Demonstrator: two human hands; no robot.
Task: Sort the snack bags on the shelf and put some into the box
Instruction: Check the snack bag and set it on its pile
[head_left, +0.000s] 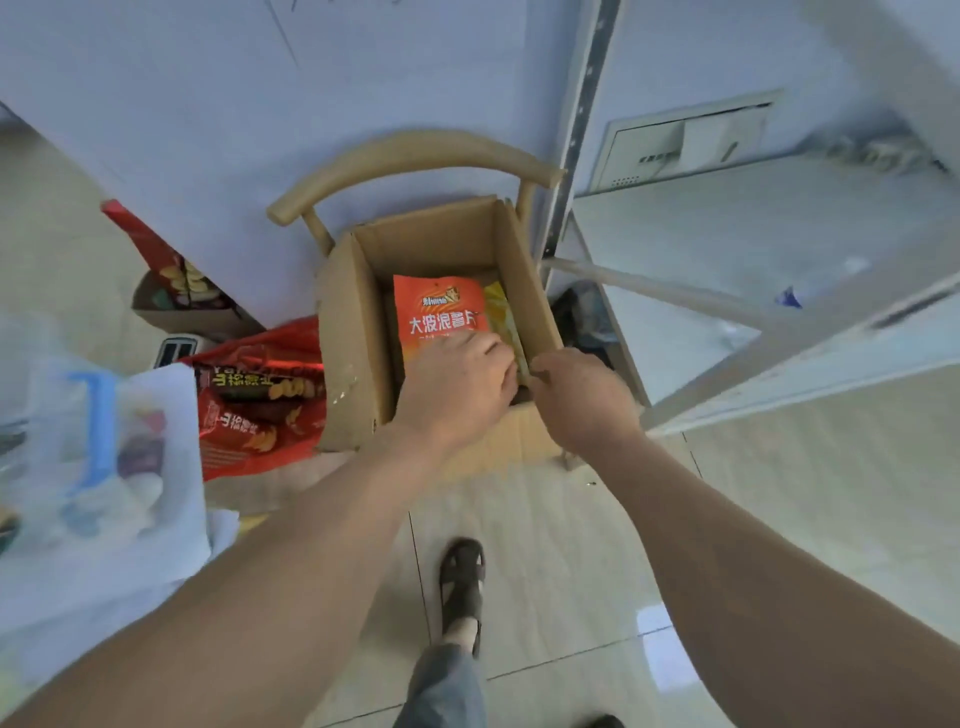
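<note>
1. Pale floor tiles (571, 561) are running under everything, with a white wall behind and a bare white shelf (753, 312) standing just to the right of the hands.
2. An open cardboard box (358, 332) is sitting on a wooden chair (410, 156), and both hands are reaching down into it.
3. The left hand (457, 384) is lying over the near end of an orange snack bag (441, 312), fingers curled down onto it; whether they are pinching the edge or only pressing is hidden by the knuckles.
4. The right hand (582, 400) is closing its fingers on the near edge of a yellow bag (501, 312), which is standing on edge between the orange bag and the box wall, right beside the left fingertips.
5. Judging from this, the step is seating these bags in the box. To do it well, the hands should be sliding the bags away from the grip toward the far wall, keeping the yellow one flat against the side so it is not crumpling.
6. Pressing lightly matters, since the contents are probably brittle.
7. More red snack bags (260, 415) are lying left of the box, well away from either hand, beside a white plastic bag (156, 467).
</note>
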